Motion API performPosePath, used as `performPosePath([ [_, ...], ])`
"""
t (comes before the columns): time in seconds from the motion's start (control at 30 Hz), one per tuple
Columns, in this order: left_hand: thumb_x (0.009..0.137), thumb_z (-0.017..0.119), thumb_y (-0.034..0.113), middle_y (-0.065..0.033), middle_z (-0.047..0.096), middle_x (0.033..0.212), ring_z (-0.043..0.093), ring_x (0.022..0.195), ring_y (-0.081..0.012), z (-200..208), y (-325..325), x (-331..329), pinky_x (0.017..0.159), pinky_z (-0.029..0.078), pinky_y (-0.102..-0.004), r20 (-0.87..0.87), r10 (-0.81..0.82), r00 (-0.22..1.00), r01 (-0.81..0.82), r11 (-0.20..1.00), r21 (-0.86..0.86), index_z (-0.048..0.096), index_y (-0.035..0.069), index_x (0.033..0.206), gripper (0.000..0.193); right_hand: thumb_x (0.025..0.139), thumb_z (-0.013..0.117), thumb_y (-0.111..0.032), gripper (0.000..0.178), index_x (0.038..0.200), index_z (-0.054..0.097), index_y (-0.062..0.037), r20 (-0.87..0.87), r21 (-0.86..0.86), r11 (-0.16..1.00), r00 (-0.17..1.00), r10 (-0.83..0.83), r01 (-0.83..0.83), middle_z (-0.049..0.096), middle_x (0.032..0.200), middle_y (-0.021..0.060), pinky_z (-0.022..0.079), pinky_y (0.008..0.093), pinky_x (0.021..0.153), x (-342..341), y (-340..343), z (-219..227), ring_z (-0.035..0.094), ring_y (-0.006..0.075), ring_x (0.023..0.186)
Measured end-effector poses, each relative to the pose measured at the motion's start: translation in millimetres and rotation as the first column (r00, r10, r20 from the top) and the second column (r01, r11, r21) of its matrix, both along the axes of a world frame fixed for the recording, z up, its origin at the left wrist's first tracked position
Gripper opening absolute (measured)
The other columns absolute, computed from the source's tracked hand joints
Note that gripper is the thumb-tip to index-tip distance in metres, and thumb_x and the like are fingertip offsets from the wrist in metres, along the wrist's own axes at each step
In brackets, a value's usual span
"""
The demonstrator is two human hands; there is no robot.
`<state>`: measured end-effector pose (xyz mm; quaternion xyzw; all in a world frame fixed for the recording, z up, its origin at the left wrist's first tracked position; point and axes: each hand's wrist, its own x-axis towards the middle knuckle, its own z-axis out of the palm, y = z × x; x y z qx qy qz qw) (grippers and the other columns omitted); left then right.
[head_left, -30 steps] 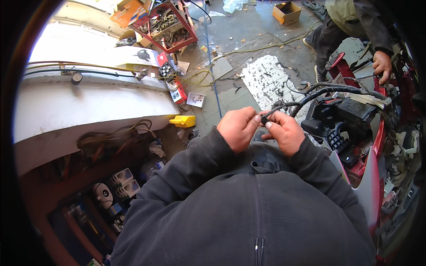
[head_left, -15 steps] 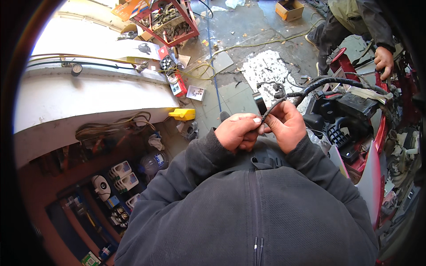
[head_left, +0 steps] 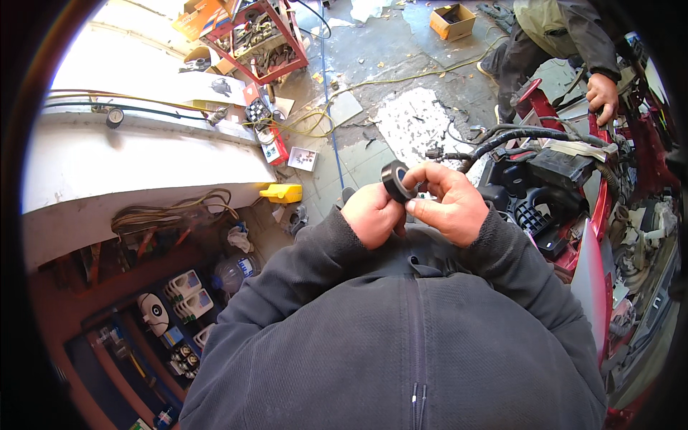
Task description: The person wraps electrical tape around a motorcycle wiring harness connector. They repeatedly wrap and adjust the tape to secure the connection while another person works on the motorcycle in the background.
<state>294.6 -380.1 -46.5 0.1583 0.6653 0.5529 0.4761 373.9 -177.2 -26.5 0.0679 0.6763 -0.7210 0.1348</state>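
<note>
At two o'clock from mid-view, the right hand (head_left: 459,211) pinches a tape roll (head_left: 392,185) between fingers; the left hand's (head_left: 371,218) grip is hidden. Wrapping cable (head_left: 530,134) seems in hand; next turn needs tension.

The tape roll (head_left: 398,183) is between the hands (head_left: 456,213). Ahead and to their right, the wiring harness (head_left: 530,133) crosses over the vehicle's front end (head_left: 600,204), where a co-worker's hand (head_left: 603,93) rests farther off. Ahead left stands the tool cart (head_left: 285,72); a cardboard box (head_left: 451,30) sits on the floor (head_left: 373,64) beyond. Lower left, bottles (head_left: 185,287) apparently line a dim shelf.
</note>
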Motion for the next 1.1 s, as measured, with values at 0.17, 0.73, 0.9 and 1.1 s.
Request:
performPosePath([
  [0.17,0.108,0.058,0.01,-0.0226,0.076,0.097,0.077,0.094,-0.036,-0.3,3.9,-4.2,0.089,0.06,-0.0493,-0.581,-0.015,0.814,0.056,0.997,0.052,0.07,-0.002,0.113,0.018,0.101,0.083,-0.013,0.035,0.132,0.069,-0.0053,0.14,-0.292,0.956,0.988,0.069,-0.025,0.071,0.117,0.0029,0.059,0.0304,0.095,2.3,5.7,3.7,0.068,0.0109,0.108],
  [0.73,0.111,0.072,0.024,-0.0129,0.066,0.083,0.062,0.078,-0.0218,-7.3,-15.6,-22.7,0.074,0.053,-0.0401,-0.314,-0.137,0.939,0.14,0.99,-0.013,0.069,-0.001,0.105,0.026,0.112,0.076,-0.037,0.04,0.107,0.076,0.002,0.127,0.115,0.993,0.992,-0.005,-0.01,0.072,0.109,0.0055,0.057,0.0347,0.087,26.1,6.5,-16.8,0.065,0.0138,0.097],
  [0.9,0.113,0.068,0.022,-0.0129,0.065,0.081,0.063,0.076,-0.023,5.2,-14.3,-19.0,0.073,0.053,-0.0414,-0.362,-0.14,0.922,0.136,0.99,-0.035,0.068,-0.001,0.103,0.026,0.105,0.07,-0.014,0.019,0.11,0.075,0.0037,0.092,0.261,0.965,0.995,-0.047,0.022,0.073,0.124,0.0231,0.055,0.0451,0.104,29.5,-7.6,-28.3,0.07,0.0363,0.118],
  [1.1,0.12,0.058,0.026,0.0008,0.055,0.077,0.052,0.065,-0.0116,13.5,-17.4,-12.9,0.062,0.046,-0.0316,0.194,-0.027,0.981,0.025,1.0,0.01,0.064,0.005,0.102,0.029,0.108,0.065,-0.01,0.024,0.126,0.071,0.0048,-0.15,0.217,0.946,0.966,-0.212,0.241,0.064,0.144,0.0226,0.051,0.0413,0.109,28.9,-21.6,-50.5,0.063,0.0311,0.127],
])
